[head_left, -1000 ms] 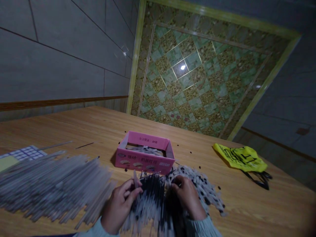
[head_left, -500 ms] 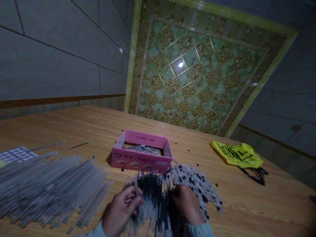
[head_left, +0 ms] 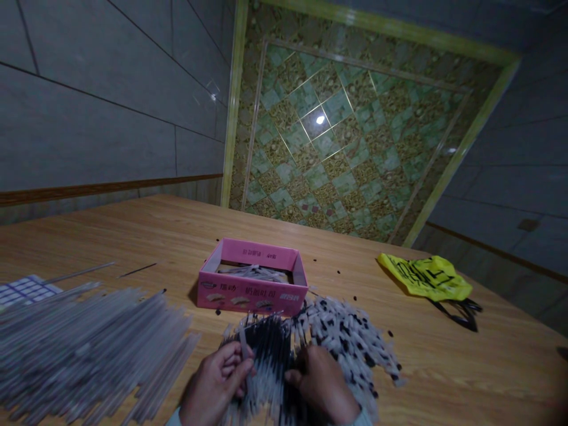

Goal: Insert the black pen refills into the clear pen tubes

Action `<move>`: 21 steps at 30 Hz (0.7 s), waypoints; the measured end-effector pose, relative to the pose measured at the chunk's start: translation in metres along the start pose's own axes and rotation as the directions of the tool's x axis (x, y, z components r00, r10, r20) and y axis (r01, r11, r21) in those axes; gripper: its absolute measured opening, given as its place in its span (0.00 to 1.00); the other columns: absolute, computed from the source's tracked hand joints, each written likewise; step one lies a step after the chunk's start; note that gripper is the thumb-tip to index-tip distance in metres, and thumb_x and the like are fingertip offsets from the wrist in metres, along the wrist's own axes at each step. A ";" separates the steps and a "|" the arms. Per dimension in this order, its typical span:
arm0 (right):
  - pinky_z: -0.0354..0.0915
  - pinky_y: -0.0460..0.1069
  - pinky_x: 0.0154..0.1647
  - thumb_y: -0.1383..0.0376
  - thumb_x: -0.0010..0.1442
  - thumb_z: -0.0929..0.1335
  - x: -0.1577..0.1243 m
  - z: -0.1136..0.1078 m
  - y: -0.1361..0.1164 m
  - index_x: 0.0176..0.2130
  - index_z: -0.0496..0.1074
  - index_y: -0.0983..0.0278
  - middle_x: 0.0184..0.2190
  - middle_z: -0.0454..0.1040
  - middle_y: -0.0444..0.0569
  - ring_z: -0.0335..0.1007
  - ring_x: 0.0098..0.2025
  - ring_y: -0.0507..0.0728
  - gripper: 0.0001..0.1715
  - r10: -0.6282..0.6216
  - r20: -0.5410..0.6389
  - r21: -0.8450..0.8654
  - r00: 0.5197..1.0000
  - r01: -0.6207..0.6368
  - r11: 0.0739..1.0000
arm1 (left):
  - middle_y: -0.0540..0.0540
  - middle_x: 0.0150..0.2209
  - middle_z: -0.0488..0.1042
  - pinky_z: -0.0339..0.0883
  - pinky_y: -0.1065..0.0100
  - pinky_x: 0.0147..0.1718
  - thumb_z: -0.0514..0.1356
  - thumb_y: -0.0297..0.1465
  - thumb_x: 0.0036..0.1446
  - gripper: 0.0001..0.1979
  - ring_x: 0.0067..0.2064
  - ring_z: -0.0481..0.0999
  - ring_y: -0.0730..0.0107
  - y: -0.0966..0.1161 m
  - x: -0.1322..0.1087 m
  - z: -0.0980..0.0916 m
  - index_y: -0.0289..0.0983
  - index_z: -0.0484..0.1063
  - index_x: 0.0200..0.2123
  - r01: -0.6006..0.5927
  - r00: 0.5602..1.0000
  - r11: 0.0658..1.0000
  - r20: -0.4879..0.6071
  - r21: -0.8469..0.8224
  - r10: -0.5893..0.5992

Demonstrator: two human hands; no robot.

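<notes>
My left hand [head_left: 222, 378] is closed, pinching a thin translucent tube [head_left: 244, 343] that stands up between thumb and fingers. It is at the left edge of a heap of thin dark sticks with pale, clear ends [head_left: 270, 343]. On the right side of that heap lies my right hand [head_left: 323, 378], fingers curled down among the sticks; whatever is at its fingertips is hidden. Just right of this hand spreads a pile of short whitish pieces with black ends [head_left: 350, 331]. Behind the heap stands an open pink box [head_left: 252, 293] with similar pale pieces inside.
Many long translucent tubes [head_left: 89, 349] cover the table's left side, near a blue-checked cloth [head_left: 29, 290]. A lone dark stick [head_left: 137, 270] lies behind them. At the right is a yellow bag [head_left: 426, 277] with black handles. Small black bits dot the wooden table [head_left: 155, 225].
My right hand has shifted left over the dark sticks, and its thumb now shows. My left hand still pinches the tube. The view has tilted slightly.
</notes>
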State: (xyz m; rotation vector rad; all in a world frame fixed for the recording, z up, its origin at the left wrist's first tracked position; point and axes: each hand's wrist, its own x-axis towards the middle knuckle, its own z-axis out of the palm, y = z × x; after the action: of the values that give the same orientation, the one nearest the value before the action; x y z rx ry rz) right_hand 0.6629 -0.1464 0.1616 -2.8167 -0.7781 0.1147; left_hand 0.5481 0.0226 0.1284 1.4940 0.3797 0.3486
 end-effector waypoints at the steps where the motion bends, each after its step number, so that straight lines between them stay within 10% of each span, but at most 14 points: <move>1: 0.60 0.47 0.30 0.59 0.46 0.70 -0.001 0.001 -0.002 0.31 0.74 0.64 0.31 0.76 0.53 0.72 0.35 0.61 0.12 -0.002 0.013 0.001 1.000 0.002 1.000 | 0.50 0.23 0.73 0.64 0.72 0.20 0.60 0.40 0.47 0.13 0.22 0.70 0.72 0.000 0.000 0.000 0.36 0.70 0.31 -0.001 1.000 1.000 -0.004 -0.001 0.001; 16: 0.56 0.44 0.24 0.70 0.42 0.62 -0.003 0.006 -0.008 0.25 0.71 0.66 0.22 0.73 0.48 0.69 0.27 0.55 0.09 -0.005 0.057 0.237 0.998 -0.009 0.971 | 0.49 0.22 0.74 0.64 0.73 0.17 0.64 0.42 0.41 0.17 0.20 0.70 0.73 0.008 0.003 -0.004 0.35 0.71 0.29 0.016 0.997 0.983 -0.073 -0.184 -0.030; 21: 0.49 0.40 0.21 0.63 0.41 0.66 -0.018 -0.021 -0.016 0.18 0.64 0.65 0.16 0.61 0.40 0.54 0.21 0.48 0.08 -0.383 0.285 0.795 0.879 0.006 0.606 | 0.48 0.25 0.76 0.66 0.77 0.20 0.67 0.30 0.42 0.12 0.24 0.74 0.75 0.007 0.011 -0.017 0.33 0.71 0.32 0.090 0.938 0.758 -0.202 -0.646 -0.283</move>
State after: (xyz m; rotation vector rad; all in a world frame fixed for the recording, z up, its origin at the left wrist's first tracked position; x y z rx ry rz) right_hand 0.6424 -0.1464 0.1863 -1.8467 -0.8497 0.8529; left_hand 0.5501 0.0424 0.1340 0.7282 0.5774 0.4791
